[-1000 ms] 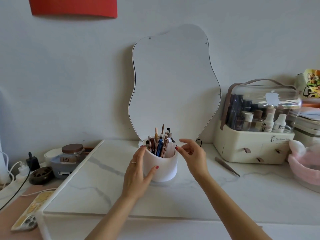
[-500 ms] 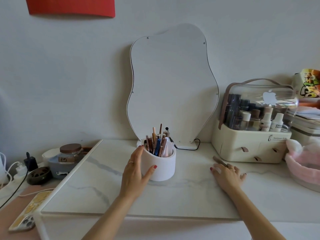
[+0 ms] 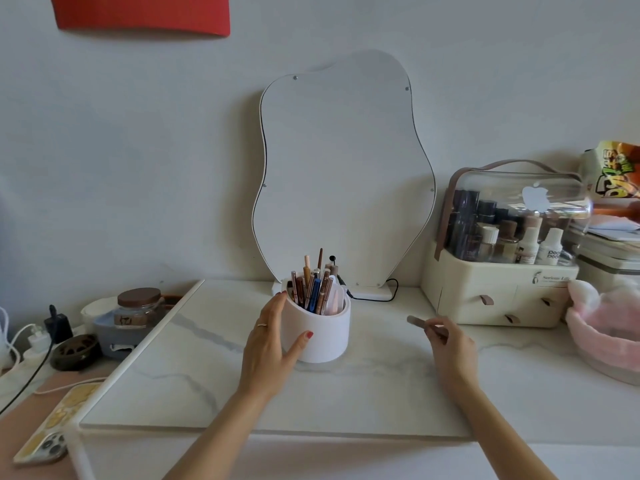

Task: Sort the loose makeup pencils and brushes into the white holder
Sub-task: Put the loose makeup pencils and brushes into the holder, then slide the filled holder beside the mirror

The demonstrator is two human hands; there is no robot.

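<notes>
The white holder (image 3: 320, 334) stands on the marble slab (image 3: 207, 382) in front of a wavy mirror, with several pencils and brushes (image 3: 313, 289) upright inside it. My left hand (image 3: 270, 344) cups the holder's left side, thumb across its front. To the right of the holder, my right hand (image 3: 450, 348) pinches a thin grey-brown makeup stick (image 3: 420, 323) and holds it just above the slab, its free end pointing left toward the holder.
A cream cosmetics organiser (image 3: 498, 289) with a clear lid stands at the right, a pink fluffy basket (image 3: 606, 327) beside it. A mirror (image 3: 343, 178) with a black cable leans on the wall. At the left are a jar (image 3: 138, 306), chargers and a phone (image 3: 52, 434).
My right hand left the holder's rim, reached right to the stick lying near the organiser, and has now lifted it off the slab. My left hand stayed on the holder.
</notes>
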